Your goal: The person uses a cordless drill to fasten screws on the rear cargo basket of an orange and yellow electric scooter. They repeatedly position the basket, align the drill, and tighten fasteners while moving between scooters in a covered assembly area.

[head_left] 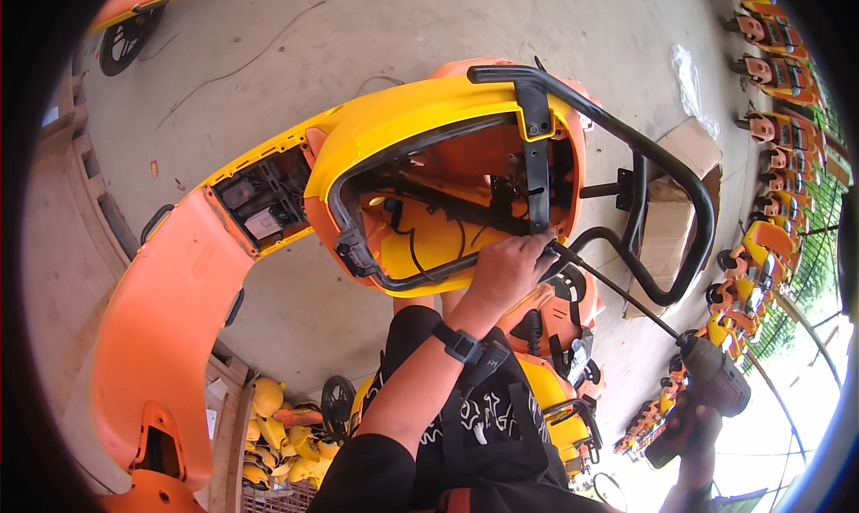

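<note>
Scooter body (394, 128), yellow and orange, fills the middle of the head view, with its uncovered seat opening in front of you at 12 o'clock. A black tubular rack (662, 158) loops off it toward 3 o'clock, and a flat black bracket (537, 177) runs across the opening near its 3 o'clock end.

Your left hand (510, 267) is curled at the bracket's lower end, right by the tip of a long shaft (617, 290); the fingertips hide what they meet, so you cannot tell whether they pinch the shaft, a fastener or the bracket. Your right hand (691, 431), down at 4 o'clock, wraps round the grip of a dark power driver (716, 379) that carries this shaft.

Judging by this, you are partway through work on the rack's fastenings: the rack stands up against the body, and the lower joint seems to be the one in hand. Whether the fastener goes in or out, and how tight the upper joint is, you cannot tell. The seat opening and the small compartment (264, 222) at 10 o'clock both lie uncovered, so closing them seems left for later.

The driver's long axis slants from 4 o'clock to 10 o'clock, tip toward 10. The scooter's runs from 2 o'clock down to 8, its orange footboard panel (170, 298) bending toward 8.
</note>
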`<move>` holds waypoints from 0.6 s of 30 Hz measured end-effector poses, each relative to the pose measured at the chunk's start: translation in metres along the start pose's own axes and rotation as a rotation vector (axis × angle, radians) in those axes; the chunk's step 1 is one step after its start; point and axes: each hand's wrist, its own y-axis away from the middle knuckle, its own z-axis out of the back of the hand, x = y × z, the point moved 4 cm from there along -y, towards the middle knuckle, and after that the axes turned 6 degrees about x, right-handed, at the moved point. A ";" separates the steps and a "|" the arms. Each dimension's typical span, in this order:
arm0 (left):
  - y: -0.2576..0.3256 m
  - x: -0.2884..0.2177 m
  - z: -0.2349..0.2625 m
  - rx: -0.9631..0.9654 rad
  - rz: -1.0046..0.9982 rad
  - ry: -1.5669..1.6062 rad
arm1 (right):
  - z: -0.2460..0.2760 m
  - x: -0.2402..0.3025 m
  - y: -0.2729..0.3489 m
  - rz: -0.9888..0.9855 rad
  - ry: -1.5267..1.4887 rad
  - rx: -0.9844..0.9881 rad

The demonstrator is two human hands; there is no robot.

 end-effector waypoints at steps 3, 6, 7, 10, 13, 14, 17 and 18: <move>-0.001 -0.001 0.000 -0.013 -0.018 0.001 | -0.003 -0.006 0.000 0.005 -0.017 0.051; 0.001 0.001 -0.005 -0.013 -0.025 -0.007 | 0.000 -0.010 -0.002 -0.110 -0.035 0.003; 0.001 0.001 -0.006 -0.004 -0.021 -0.005 | -0.002 -0.013 -0.003 -0.124 -0.164 0.048; 0.000 0.001 -0.005 0.008 -0.009 -0.006 | -0.008 -0.015 -0.010 -0.164 -0.478 0.173; 0.001 0.001 -0.007 0.012 -0.007 -0.014 | 0.003 -0.009 -0.031 -0.161 -0.447 0.192; 0.000 0.000 -0.008 0.016 -0.012 -0.020 | 0.008 -0.009 -0.037 -0.159 -0.439 0.184; -0.001 -0.001 -0.009 0.040 0.006 -0.015 | 0.022 -0.014 -0.045 -0.163 -0.398 0.185; -0.001 0.000 -0.009 0.036 0.003 -0.021 | 0.030 -0.019 -0.042 -0.173 -0.372 0.192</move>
